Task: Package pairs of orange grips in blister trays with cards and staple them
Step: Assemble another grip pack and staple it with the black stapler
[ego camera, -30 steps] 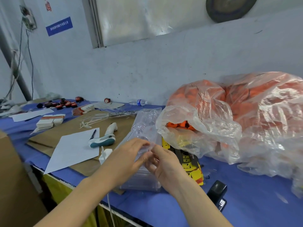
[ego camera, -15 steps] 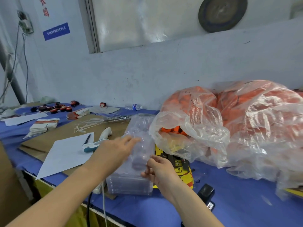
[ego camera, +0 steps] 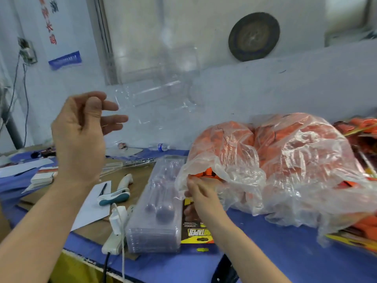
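My left hand [ego camera: 81,137] is raised at the left and pinches the left edge of a single clear blister tray [ego camera: 161,86], held up in front of the wall. My right hand [ego camera: 201,198] is low at the mouth of a big clear plastic bag [ego camera: 285,170], its fingers curled on the bag's film edge. Orange grips [ego camera: 208,173] show just inside the opening, and more fill the bag. A stack of clear blister trays [ego camera: 155,213] lies on the blue table, with yellow-black cards [ego camera: 196,232] beside it under my right wrist.
A white-teal hand tool [ego camera: 114,196], a pen and a paper sheet [ego camera: 91,205] lie on cardboard at the left. A white power strip [ego camera: 115,235] sits by the tray stack. A black stapler [ego camera: 224,269] is at the near edge. Small card stacks [ego camera: 42,177] lie far left.
My left hand has lifted one blister tray off the stack and raised it high. My right hand has moved from the stack to the bag's opening. The view has tilted upward.
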### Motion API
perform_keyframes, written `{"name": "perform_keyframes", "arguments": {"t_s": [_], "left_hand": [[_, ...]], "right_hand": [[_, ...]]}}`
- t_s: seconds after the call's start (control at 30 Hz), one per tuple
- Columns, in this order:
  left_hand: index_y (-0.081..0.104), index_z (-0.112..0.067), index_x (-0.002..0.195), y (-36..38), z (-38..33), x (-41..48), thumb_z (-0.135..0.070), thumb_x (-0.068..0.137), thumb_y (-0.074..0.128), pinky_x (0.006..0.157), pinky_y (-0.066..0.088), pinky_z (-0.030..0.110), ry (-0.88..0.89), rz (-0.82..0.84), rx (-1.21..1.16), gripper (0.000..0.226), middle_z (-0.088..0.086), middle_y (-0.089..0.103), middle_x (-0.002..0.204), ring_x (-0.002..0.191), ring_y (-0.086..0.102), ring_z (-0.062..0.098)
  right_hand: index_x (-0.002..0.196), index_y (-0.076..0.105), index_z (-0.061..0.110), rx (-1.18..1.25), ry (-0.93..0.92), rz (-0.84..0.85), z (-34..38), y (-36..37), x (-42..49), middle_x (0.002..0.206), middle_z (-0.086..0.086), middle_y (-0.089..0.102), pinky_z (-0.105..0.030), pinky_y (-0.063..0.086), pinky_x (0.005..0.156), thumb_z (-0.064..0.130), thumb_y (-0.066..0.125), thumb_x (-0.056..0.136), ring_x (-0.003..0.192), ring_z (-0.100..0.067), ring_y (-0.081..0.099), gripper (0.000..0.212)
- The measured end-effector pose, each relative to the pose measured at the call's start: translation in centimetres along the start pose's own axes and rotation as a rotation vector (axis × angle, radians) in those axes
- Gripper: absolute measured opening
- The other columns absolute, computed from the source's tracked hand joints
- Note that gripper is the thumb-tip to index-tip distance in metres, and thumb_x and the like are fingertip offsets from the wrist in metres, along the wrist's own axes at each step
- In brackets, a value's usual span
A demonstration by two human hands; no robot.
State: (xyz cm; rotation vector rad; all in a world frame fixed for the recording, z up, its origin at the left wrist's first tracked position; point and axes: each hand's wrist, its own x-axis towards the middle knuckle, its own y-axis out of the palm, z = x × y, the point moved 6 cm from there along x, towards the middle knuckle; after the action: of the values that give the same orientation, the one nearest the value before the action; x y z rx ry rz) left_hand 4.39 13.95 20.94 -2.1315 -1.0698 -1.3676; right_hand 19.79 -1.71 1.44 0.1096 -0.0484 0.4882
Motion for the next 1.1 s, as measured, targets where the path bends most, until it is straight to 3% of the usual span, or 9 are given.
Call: {"name": "perform_keyframes", "arguments": {"t_s": [0.13,0.23,0.47,0.6,0.7,0.8,0.93,1.0,1.1], "left_hand": [[0.064,-0.028,0.1,3.2,-1.8,-3.6,-0.033,0.101,0.047,0.063,0.059,0.021,-0.271,0.013,-0.235,0.017,-0.006,0.073,0.084,0.073,0.073,0.014],[0.065,-0.022,0.095,7.2,-0.8,-7.7,-0.031,0.1,0.051,0.058,0.059,0.026,-0.531,0.063,-0.339,0.017,0.0,0.075,0.08,0.065,0.073,0.016],[0.061,-0.006,0.094,17.9,0.8,-19.7,-0.026,0.1,0.054,0.038,0.043,0.022,-0.938,0.45,-0.378,0.022,0.004,0.071,0.068,0.047,0.062,0.017],[0.057,-0.002,0.097,23.1,1.0,-26.6,-0.02,0.102,0.051,0.037,0.041,0.021,-1.066,0.692,-0.302,0.02,0.007,0.067,0.06,0.044,0.062,0.019],[0.051,-0.008,0.085,25.5,1.8,-30.7,-0.017,0.102,0.05,0.037,0.037,0.017,-1.136,0.747,-0.221,0.02,0.008,0.057,0.054,0.038,0.056,0.018],[0.046,-0.011,0.093,25.9,3.3,-33.2,-0.024,0.1,0.053,0.037,0.04,0.022,-1.06,0.799,0.018,0.017,0.011,0.059,0.061,0.037,0.054,0.018],[0.037,-0.015,0.113,24.8,4.3,-34.0,-0.043,0.098,0.05,0.057,0.049,0.032,-0.664,0.905,0.508,0.034,-0.001,0.058,0.065,0.063,0.068,0.022],[0.032,-0.013,0.129,24.4,4.5,-34.1,-0.046,0.098,0.049,0.065,0.044,0.032,-0.615,0.887,0.585,0.048,-0.003,0.058,0.076,0.09,0.068,0.028],[0.025,-0.013,0.141,24.0,4.5,-34.3,-0.046,0.099,0.045,0.066,0.042,0.031,-0.521,0.91,0.687,0.057,0.005,0.069,0.101,0.099,0.066,0.027]], "right_hand": [[0.126,0.056,0.018,0.518,-0.182,0.022,8.8,-6.8,-3.8,0.119,-0.008,0.068,-0.036,0.056,0.082,0.06,0.034,0.096,0.096,-0.023,0.071,0.057],[0.122,0.058,0.017,0.616,-0.391,-0.04,12.6,-13.5,-8.6,0.118,-0.006,0.069,-0.04,0.052,0.091,0.056,0.034,0.098,0.102,-0.025,0.069,0.051],[0.103,0.068,0.031,0.167,-0.479,-0.685,8.2,-27.3,-20.2,0.086,-0.001,0.073,-0.023,0.056,0.056,0.027,0.053,0.1,0.068,-0.016,0.069,0.016],[0.109,0.061,0.01,0.196,-0.304,-0.856,0.7,-32.8,-24.3,0.07,-0.003,0.07,-0.023,0.055,0.048,0.013,0.049,0.101,0.051,-0.013,0.065,0.015],[0.114,0.056,-0.004,0.209,-0.072,-0.842,-4.4,-35.4,-26.0,0.082,-0.019,0.065,-0.025,0.055,0.044,0.0,0.05,0.098,0.048,-0.019,0.067,0.017],[0.1,0.058,-0.008,0.189,0.215,-0.701,-8.0,-35.8,-26.9,0.084,-0.025,0.065,-0.036,0.053,0.05,0.002,0.054,0.097,0.056,-0.035,0.066,0.012],[0.078,0.053,-0.003,0.122,0.448,-0.44,-9.3,-34.4,-27.2,0.067,-0.019,0.054,-0.026,0.029,0.051,0.022,0.057,0.097,0.057,-0.022,0.046,0.031],[0.077,0.069,-0.003,-0.188,0.518,-0.393,-8.5,-34.2,-26.9,0.071,-0.015,0.07,-0.025,0.04,0.055,0.035,0.056,0.097,0.057,-0.026,0.06,0.045],[0.074,0.077,0.023,-0.624,0.459,-0.243,-6.3,-31.9,-25.5,0.073,0.002,0.075,-0.013,0.045,0.058,0.053,0.048,0.095,0.061,-0.007,0.066,0.047]]}}
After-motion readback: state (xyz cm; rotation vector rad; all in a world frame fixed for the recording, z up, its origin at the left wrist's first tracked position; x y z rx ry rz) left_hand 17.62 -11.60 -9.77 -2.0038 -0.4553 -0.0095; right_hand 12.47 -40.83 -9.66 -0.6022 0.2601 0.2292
